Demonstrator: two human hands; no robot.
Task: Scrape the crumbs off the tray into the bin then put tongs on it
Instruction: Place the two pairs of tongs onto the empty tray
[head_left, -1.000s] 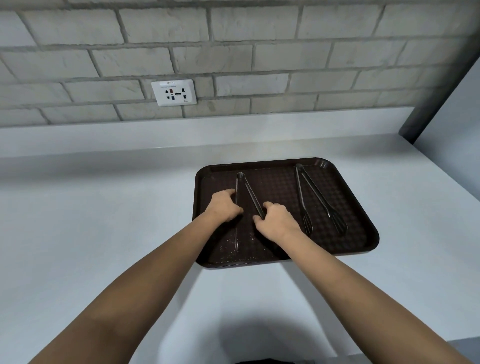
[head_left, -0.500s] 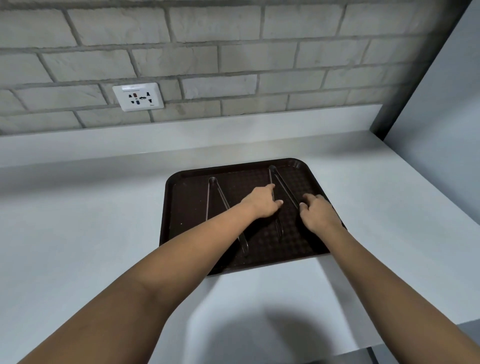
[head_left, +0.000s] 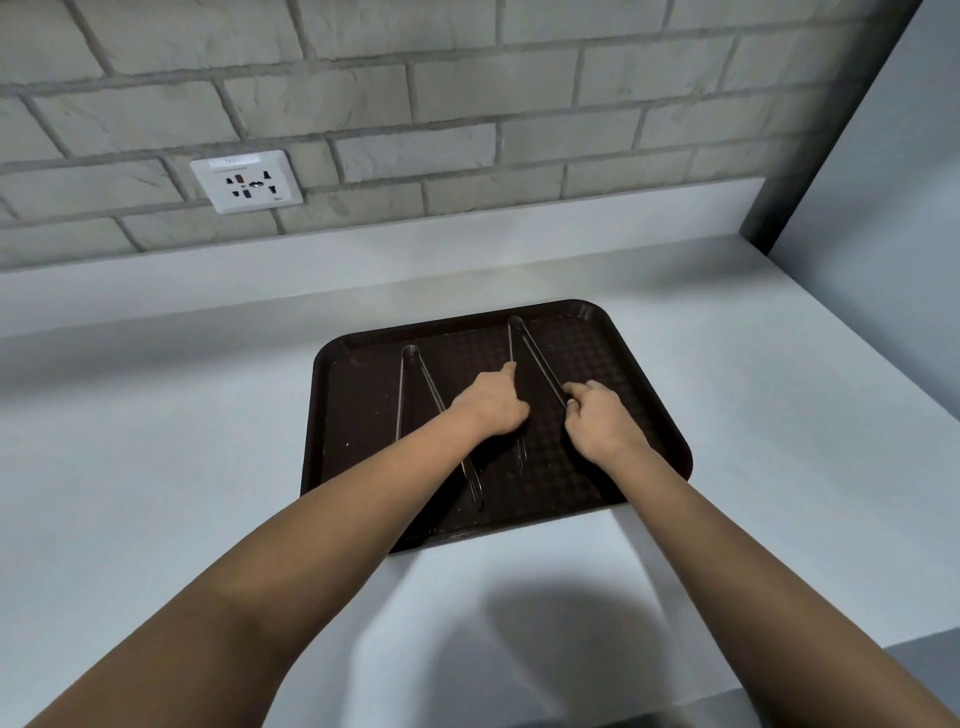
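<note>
Both hands are down on the dark tray (head_left: 644, 395), working on the pair of tongs (head_left: 537, 358) that lies between them. The left hand (head_left: 491, 402) has its fingers curled against the nearer arm of that pair, thumb stretched up along the metal. The right hand (head_left: 602, 421) is curled round the other arm, which it pinches just under the fingertips. Held one arm to each hand, the pair stays spread in a V with its hinge pointing away from the hands, probably so it can be straightened or laid flat rather than lifted.

A second pair of tongs (head_left: 410, 395) rests untouched just to the left of the left hand, also hinge-away; its lower tips pass under the left forearm. Both pairs being on the tray suggests the placing step is nearly done and only tidying is left.

A few pale specks show on the tray floor left of the hands, so the scraping may not have been complete. No bin is in view.

The tray sits on the pale table (head_left: 156, 441), its near corner close to the table's front edge below the wrists. Beyond the hands a wall socket (head_left: 247, 182) is set in the brick wall (head_left: 519, 93).
</note>
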